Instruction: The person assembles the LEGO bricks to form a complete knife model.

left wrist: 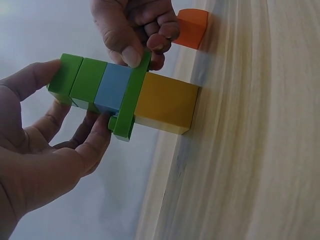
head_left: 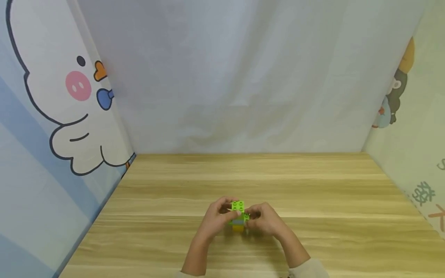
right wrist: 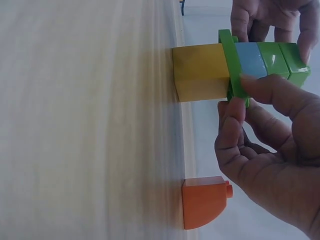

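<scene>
A toy brick tower stands upright on the table. Its base is a yellow block point(left wrist: 167, 102), with a thin green plate point(left wrist: 133, 97) lying across it. Above that come a blue brick point(left wrist: 114, 86) and two green bricks point(head_left: 238, 204), the top one showing its studs in the head view. My left hand point(head_left: 214, 219) holds the upper part from the left, thumb and fingers on the green and blue bricks. From the right, my right hand point(head_left: 265, 221) pinches the plate's jutting end between thumb and fingertips. An orange brick point(right wrist: 204, 202) with a curved side sits near my right hand, which hides it from the head view.
The wood-grain table point(head_left: 167, 193) spreads around the tower. A pale grey curtain point(head_left: 222, 77) hangs behind its back edge. Printed cartoon panels stand on both sides, with a white figure point(head_left: 45, 46) on the left one.
</scene>
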